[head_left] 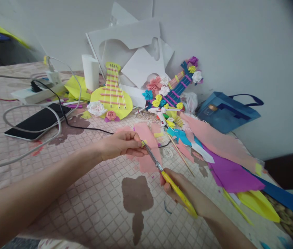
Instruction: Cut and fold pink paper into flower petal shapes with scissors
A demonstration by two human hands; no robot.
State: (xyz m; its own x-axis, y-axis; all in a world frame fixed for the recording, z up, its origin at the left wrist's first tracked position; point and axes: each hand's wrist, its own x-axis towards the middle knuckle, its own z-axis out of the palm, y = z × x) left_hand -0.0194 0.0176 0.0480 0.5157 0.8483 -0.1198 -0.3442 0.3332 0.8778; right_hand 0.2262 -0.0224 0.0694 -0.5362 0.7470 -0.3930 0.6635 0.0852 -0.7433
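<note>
My right hand (179, 186) grips a pair of scissors (176, 188) with yellow handles, its blades pointing up and left. Between the fingertips of my left hand (124, 144) is a small yellow paper piece (143, 143), mostly covered by the fingers. The scissor tips are right at this piece; whether the blades have it between them cannot be made out. Under and behind both hands lies a sheet of pink crepe paper (148, 162) on the table.
Behind stand a yellow paper guitar (112, 93) and a blue flowered one (180, 88). A glue gun (161, 116) lies before them, its black cord running left to a power strip (32, 95). A tablet (38, 121) is at left; purple crepe paper (232, 173) and a wooden stick (180, 154) at right.
</note>
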